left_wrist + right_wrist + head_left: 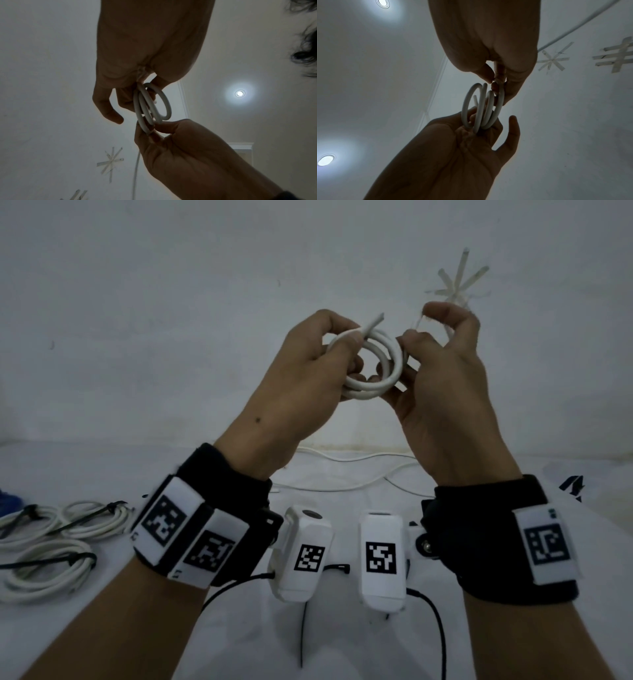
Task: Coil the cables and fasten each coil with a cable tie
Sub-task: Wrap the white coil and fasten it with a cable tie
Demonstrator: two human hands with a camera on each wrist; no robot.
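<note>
Both hands are raised in front of the wall, holding one white cable coil (375,364) of a few loops. My left hand (318,364) grips the coil's left side, thumb pressed over the loops, and the cable's free end (373,321) pokes up past the thumb. My right hand (442,364) pinches the coil's right side, with the cable running through its fingers. The left wrist view shows the coil (150,106) between the two hands and the trailing cable (136,175) hanging away. In the right wrist view the coil (481,108) has loosely spread loops.
Three white coils, each fastened with a black tie, lie at the table's left (92,518) (20,525) (48,573). Loose white cable (342,474) lies behind my wrists. Black cable ties (303,635) lie near the front. A tape star (565,282) marks the wall.
</note>
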